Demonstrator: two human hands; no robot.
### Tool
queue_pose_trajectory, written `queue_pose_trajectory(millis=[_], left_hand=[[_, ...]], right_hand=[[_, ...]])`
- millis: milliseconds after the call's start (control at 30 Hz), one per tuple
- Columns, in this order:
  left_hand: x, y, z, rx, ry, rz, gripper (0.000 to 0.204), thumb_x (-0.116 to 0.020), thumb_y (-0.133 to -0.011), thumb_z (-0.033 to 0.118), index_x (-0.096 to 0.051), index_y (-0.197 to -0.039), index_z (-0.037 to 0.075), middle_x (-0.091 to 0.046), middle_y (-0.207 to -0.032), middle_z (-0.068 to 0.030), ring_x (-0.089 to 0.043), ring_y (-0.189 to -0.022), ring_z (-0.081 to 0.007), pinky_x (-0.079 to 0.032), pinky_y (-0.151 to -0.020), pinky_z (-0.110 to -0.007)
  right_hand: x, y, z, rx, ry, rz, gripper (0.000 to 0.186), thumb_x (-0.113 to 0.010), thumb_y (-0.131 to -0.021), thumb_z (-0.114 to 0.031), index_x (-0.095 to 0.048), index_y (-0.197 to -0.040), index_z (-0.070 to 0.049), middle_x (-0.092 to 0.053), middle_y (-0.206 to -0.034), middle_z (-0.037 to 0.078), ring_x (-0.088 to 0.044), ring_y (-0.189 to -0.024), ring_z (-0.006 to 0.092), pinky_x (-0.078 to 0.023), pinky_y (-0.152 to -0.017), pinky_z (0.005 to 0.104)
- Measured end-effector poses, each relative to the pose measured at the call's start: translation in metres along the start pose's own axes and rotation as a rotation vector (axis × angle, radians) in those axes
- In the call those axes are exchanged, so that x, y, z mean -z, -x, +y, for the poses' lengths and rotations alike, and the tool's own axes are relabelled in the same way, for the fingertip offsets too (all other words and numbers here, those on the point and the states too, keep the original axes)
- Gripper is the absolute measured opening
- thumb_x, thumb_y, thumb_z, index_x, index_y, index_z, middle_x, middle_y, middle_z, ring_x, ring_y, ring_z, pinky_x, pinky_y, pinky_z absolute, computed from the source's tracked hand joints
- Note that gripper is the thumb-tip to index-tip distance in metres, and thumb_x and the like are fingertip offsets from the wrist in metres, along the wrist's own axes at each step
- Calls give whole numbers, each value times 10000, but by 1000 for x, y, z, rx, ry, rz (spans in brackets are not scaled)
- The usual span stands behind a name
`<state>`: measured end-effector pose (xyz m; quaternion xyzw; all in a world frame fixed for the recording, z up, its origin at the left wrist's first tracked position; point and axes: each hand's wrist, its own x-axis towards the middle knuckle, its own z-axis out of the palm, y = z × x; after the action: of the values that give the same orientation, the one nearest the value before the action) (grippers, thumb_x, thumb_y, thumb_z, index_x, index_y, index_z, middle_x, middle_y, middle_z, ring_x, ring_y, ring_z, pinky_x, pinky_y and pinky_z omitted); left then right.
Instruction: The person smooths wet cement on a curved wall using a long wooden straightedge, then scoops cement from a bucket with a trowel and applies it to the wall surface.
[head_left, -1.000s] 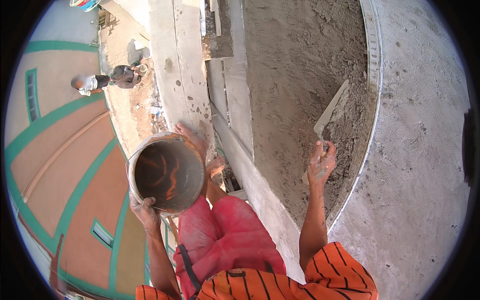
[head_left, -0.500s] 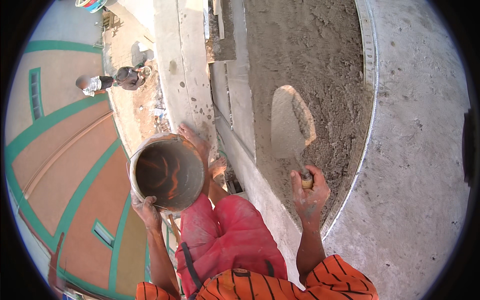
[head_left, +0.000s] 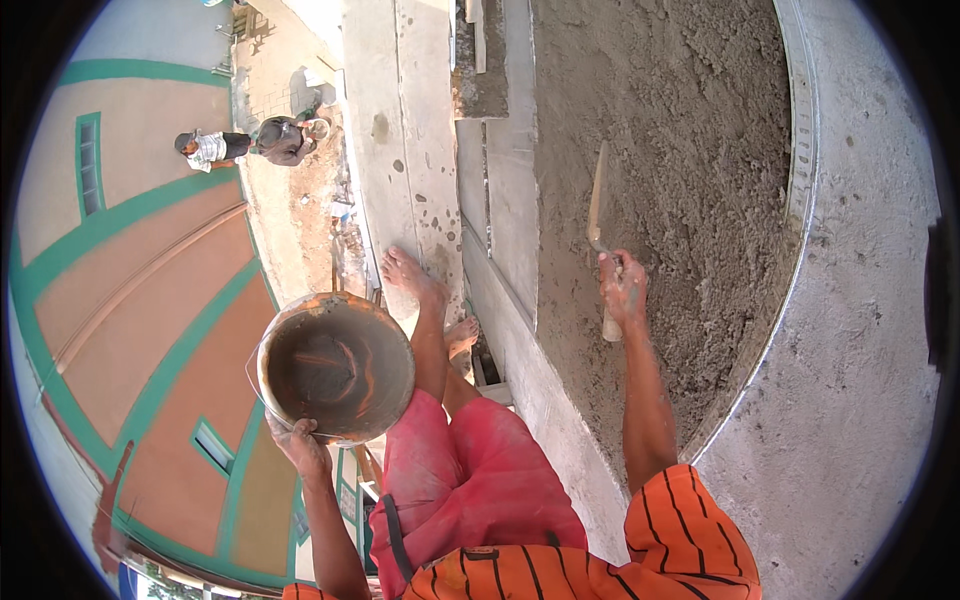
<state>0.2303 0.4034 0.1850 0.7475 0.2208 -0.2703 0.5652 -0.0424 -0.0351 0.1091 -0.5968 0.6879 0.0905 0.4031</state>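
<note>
My left hand (head_left: 302,447) grips the lower rim of a mortar-stained bucket (head_left: 388,350), held tilted so that I look into it; grey residue and orange streaks coat its inside. My right hand (head_left: 625,288) is wrapped round the handle of a pointed trowel (head_left: 597,200). The trowel's blade is turned nearly edge-on and points away from me, over the wet grey mortar (head_left: 690,180). Whether the blade touches the mortar I cannot tell. The mortar is smoother along its left side and rough and lumpy towards the right.
A curved metal edge strip (head_left: 803,130) bounds the mortar, with a grey concrete surface (head_left: 880,330) beyond. My bare feet stand on a concrete ledge (head_left: 425,150). Left of it is a drop, with two people (head_left: 283,140) far below beside a painted building (head_left: 150,290).
The trowel has turned from flat, its broad face showing mortar, to edge-on, and my right hand has moved forward. The bucket stays in my left hand. The view has shifted slightly.
</note>
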Motion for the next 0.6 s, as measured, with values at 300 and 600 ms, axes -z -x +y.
queue_pose_trajectory(millis=[300,600], left_hand=[[-13,0,17,43,-118,-10,723,-391,-606,-111,-358,-1322,-18,-478,-1133,-136,-536,-1005,-230,-498,-836,-334],[3,6,3,-36,-103,-169,664,-454,-659,-54,-375,-1316,3,-497,-1135,-109,-531,-1009,-197,-467,-833,-315]], right_hand=[[-79,-120,46,-3,385,216,474,-530,-922,-387,-535,-1238,-34,-664,-1036,205,-630,-1005,385,-493,-856,462],[-23,14,31,-15,212,355,381,-530,-945,-359,-570,-1134,-31,-665,-775,143,-658,-736,312,-493,-689,421]])
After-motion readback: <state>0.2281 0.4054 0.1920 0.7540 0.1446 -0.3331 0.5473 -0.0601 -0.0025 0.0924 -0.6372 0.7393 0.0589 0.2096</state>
